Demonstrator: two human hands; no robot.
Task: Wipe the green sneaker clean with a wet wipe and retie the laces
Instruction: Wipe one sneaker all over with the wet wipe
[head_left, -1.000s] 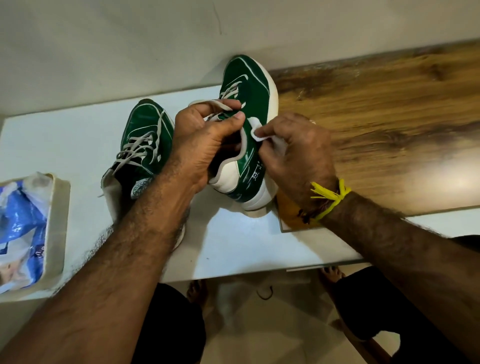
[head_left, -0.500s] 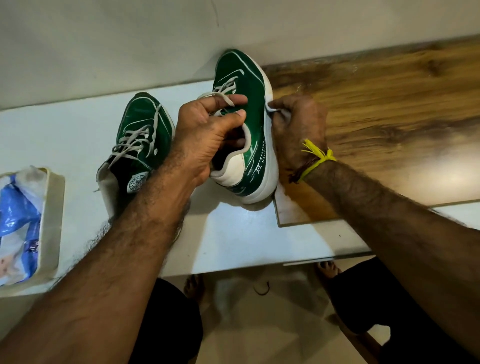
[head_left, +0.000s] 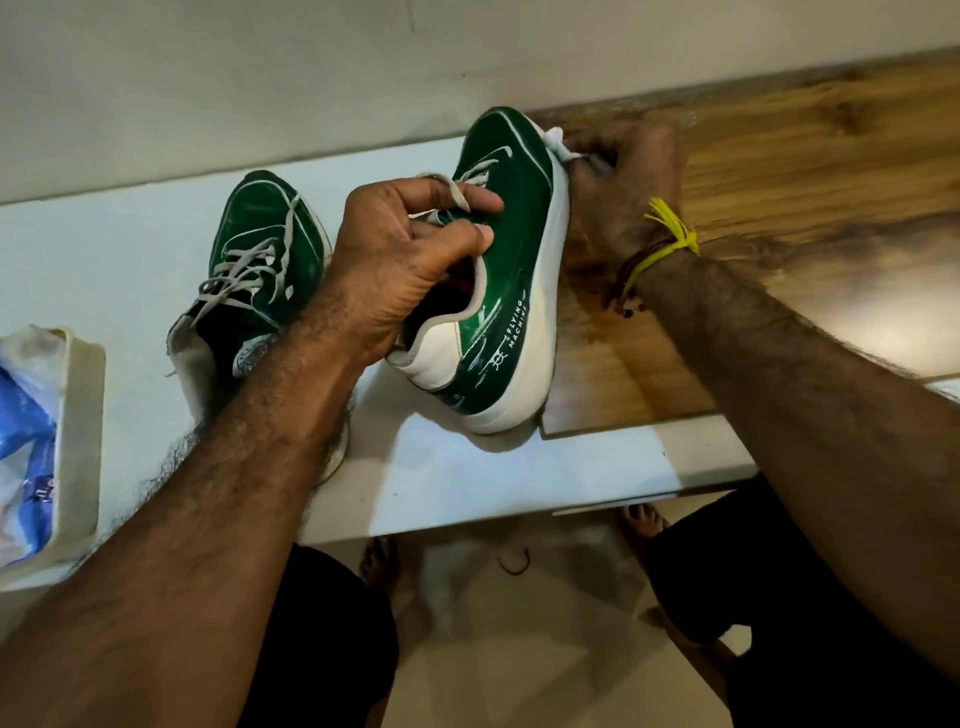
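Left hand (head_left: 405, 260) grip clenched on green sneaker (head_left: 511, 249) collar, right hand (head_left: 623, 182) grasping wet wipe (head_left: 558, 143) at toe

The left hand (head_left: 410, 260) grips the green sneaker (head_left: 511, 291) at its collar, fingers curled into the opening with a lace (head_left: 457, 192) draped over them, tilting the shoe on its white sole. The right hand (head_left: 623, 182) presses a white wet wipe (head_left: 558, 143) against the sole's edge near the toe. A second green sneaker (head_left: 260, 254) lies to the left on the white table (head_left: 467, 478). A wooden board (head_left: 805, 208) lies right; a wipes packet (head_left: 23, 441) sits at the far left.
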